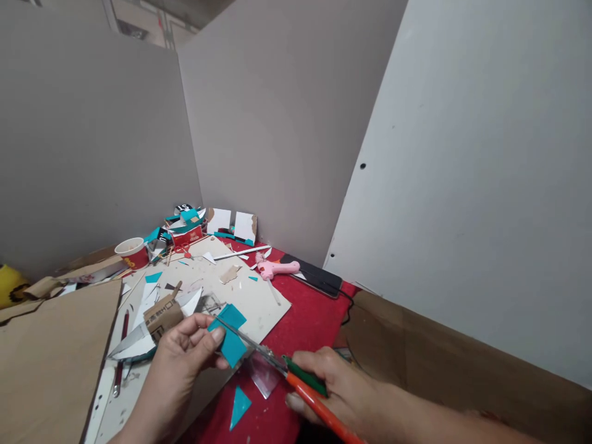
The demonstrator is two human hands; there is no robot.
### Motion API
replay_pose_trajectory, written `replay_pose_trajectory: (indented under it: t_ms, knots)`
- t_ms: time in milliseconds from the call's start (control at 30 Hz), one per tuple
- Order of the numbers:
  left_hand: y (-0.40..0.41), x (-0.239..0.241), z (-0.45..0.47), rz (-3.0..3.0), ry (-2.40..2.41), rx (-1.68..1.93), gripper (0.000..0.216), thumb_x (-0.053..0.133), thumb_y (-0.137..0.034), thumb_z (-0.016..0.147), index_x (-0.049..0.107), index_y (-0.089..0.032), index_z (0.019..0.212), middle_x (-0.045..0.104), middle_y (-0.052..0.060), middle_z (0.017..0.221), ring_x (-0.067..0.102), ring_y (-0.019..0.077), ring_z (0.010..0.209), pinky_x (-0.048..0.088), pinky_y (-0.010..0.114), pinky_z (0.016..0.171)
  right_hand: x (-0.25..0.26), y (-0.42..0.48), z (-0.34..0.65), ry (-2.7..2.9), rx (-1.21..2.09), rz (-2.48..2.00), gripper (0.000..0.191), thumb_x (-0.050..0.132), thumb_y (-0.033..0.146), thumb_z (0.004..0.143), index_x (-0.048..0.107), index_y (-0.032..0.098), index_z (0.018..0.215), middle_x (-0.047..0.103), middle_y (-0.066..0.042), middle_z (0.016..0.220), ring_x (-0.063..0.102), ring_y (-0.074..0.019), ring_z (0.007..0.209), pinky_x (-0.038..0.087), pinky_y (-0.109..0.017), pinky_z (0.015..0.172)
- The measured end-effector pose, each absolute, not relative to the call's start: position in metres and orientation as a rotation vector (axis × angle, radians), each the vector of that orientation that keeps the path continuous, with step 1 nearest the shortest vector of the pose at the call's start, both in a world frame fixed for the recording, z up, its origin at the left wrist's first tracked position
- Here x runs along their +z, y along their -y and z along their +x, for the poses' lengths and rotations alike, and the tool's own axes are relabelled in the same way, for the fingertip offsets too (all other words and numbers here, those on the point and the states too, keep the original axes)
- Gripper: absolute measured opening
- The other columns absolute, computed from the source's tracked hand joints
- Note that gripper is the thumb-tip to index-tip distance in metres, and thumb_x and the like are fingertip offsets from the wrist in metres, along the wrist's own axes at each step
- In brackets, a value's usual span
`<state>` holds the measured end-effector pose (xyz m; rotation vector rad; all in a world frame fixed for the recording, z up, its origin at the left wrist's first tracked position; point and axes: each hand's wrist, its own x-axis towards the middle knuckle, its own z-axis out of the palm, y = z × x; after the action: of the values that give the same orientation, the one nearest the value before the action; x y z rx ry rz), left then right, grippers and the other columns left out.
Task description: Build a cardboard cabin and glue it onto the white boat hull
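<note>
My left hand (197, 342) pinches a turquoise piece of card (234, 349) between thumb and fingers. In my right hand (330, 382) is a pair of scissors (308, 391) with one green and one orange handle. Their blades lie across the turquoise card, close to my left thumb. Just left of that hand, a small boat-shaped paper model (134, 345) with a brown cardboard part rests on the white board. A turquoise triangular offcut (240, 407) lies on the red cloth below the scissors.
A pink glue gun (277, 267) lies by a black device (319, 279) with a cable. Paper scraps litter the white board (272, 305). A red-and-white paper cup (132, 254) and more paper models (187, 220) stand behind. Brown cardboard (50, 364) covers the left; grey panels enclose the table.
</note>
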<state>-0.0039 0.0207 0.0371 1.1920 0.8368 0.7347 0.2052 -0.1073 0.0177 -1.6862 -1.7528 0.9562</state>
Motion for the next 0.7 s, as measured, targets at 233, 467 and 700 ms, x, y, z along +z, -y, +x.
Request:
replay_pose_trajectory:
  t_ms: [233, 467, 700]
  knots:
    - [-0.005, 0.025, 0.002, 1.060, -0.717, 0.552, 0.035, 0.080, -0.040, 0.066, 0.059, -0.016, 0.079, 0.061, -0.002, 0.053, 0.052, 0.0071, 0.044, 0.037, 0.017, 0.049, 0.007, 0.106, 0.207, 1.717, 1.054, -1.653, 0.035, 0.055, 0.047, 0.084, 0.042, 0.019, 0.066, 0.039, 0.006, 0.058, 0.032, -0.0085, 0.054, 0.026, -0.021, 0.047]
    - [-0.022, 0.005, 0.000, 1.426, -0.796, 0.435, 0.029, 0.067, -0.041, 0.076, 0.060, -0.013, 0.080, 0.054, -0.003, 0.054, 0.043, 0.0085, 0.045, 0.030, 0.021, 0.047, 0.022, 0.087, 0.228, 1.819, 0.618, -2.020, 0.041, 0.056, 0.055, 0.081, 0.050, 0.017, 0.065, 0.049, 0.001, 0.058, 0.037, -0.0104, 0.052, 0.025, -0.024, 0.049]
    - [-0.034, 0.009, -0.012, 2.051, -1.011, 0.354, 0.021, 0.053, -0.028, 0.081, 0.068, -0.016, 0.090, 0.052, -0.002, 0.062, 0.045, 0.0141, 0.058, 0.031, 0.025, 0.055, 0.023, 0.082, 0.241, 2.011, 0.315, -2.179, 0.035, 0.052, 0.049, 0.084, 0.060, 0.018, 0.070, 0.061, -0.005, 0.061, 0.043, -0.0127, 0.050, 0.024, -0.025, 0.051]
